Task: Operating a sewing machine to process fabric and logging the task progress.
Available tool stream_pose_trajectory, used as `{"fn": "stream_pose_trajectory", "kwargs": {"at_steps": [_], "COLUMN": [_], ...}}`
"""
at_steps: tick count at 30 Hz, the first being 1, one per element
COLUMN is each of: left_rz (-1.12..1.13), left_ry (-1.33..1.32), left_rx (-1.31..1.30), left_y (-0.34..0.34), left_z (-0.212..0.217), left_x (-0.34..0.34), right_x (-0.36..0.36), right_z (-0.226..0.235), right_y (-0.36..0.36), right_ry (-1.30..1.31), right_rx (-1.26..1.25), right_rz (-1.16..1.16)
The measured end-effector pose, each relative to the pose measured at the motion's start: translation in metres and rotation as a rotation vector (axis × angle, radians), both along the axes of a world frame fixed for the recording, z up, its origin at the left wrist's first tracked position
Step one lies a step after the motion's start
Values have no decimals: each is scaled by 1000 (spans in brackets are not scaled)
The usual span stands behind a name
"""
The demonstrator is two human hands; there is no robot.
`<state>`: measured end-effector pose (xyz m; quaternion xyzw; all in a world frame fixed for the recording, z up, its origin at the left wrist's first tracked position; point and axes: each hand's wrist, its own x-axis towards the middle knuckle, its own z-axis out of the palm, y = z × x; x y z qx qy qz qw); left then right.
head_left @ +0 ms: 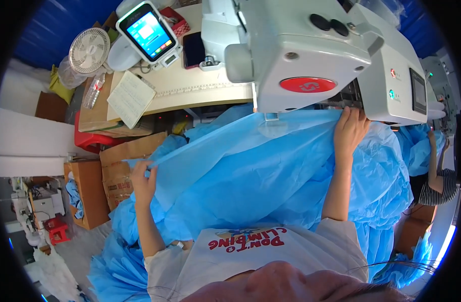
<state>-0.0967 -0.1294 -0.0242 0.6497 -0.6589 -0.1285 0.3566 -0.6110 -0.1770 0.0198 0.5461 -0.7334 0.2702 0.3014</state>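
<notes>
A large light-blue sheet of thin fabric (250,171) spreads across my lap, its far edge drawn in a slanting line up to a big white sewing machine (311,65). At the left, my left hand (144,183) pinches a corner of that edge between thumb and fingers. My right hand (350,133) has its fingers closed over the sheet's edge, close under the machine's right-hand head. The thumb and whatever lies beneath that palm are mostly hidden. Between the hands, the edge passes under a small clear plate (271,117) below the machine.
Behind the sheet, the worktable (200,93) bears a notebook (131,98), a dark phone (193,50) and a lit screen device (148,32). A white fan (89,50), a plastic bottle (93,91) and a red stool (87,133) stand left. Another person (437,186) works at far right.
</notes>
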Motion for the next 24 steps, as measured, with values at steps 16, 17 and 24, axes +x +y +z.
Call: {"fn": "stream_pose_trajectory", "kwargs": {"at_steps": [16, 17, 24], "left_rz": [271, 267, 302], "left_ry": [649, 654, 364], "left_rx": [187, 188, 42], "left_y": [85, 84, 24], "left_z": [-14, -16, -20], "left_x": [124, 121, 122], "right_x": [112, 112, 130], "right_z": [29, 27, 23], "right_y": [13, 12, 6], "right_ry": [-428, -423, -458], "right_rx": [270, 269, 440], "right_rz": [408, 404, 404]}}
